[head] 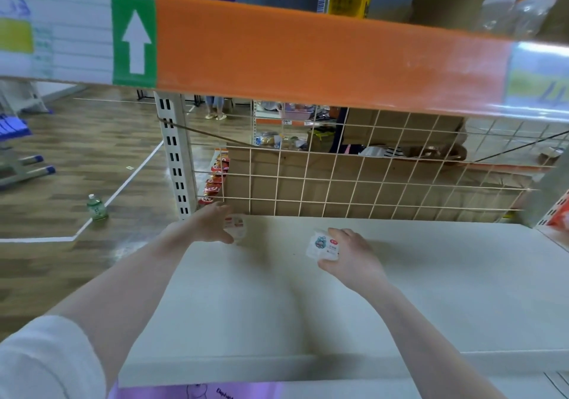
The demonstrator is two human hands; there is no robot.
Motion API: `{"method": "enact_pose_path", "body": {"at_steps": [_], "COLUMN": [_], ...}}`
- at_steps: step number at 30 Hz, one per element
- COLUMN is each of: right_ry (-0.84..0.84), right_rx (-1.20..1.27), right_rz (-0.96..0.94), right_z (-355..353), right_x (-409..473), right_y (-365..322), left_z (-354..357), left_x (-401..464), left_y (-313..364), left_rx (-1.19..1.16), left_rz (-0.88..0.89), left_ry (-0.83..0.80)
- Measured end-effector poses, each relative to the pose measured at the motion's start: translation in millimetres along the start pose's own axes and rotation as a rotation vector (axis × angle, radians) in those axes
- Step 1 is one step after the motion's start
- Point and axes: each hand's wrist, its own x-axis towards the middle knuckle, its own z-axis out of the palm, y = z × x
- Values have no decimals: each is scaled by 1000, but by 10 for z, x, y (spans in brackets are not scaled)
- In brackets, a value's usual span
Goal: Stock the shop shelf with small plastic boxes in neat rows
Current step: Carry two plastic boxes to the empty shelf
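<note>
White shelf board point(400, 291), head view, the only one. My left hand point(211, 224) reaches to the back-left corner, fingers spread loosely beside a small plastic box point(236, 223) standing against the wire grid point(369, 177); I judge this box starts the back row. My right hand point(351, 254) grips a second box point(321, 246) above mid-shelf, label up, probably next in line. Motion blur; contact at left unclear.

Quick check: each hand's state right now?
Left hand: at a small plastic box by the shelf's back corner; grip cannot be told.
Right hand: holds another box.
</note>
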Motion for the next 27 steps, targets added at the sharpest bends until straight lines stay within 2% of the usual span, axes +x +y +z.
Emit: {"method": "enact_pose_path", "body": {"at_steps": [7,10,16,27], "right_ry": [-8,-25,-62,-184], "right_rx": [-2,5,-39,-113], "right_rz": [-37,-73,-133,-266], "right_z": [13,63,206,434], "right_x": [155,253,460,908], "right_y": [22,-5,-153,-548], "left_z": [53,190,509,823], "left_x": [-527,-841,-1281,-1360], "left_y": [-135,-187,-149,102], "left_rx": [-91,-86,-152,-43], "left_rz": [-6,-65,-214,-233], "left_ry": [186,260,308,438]}}
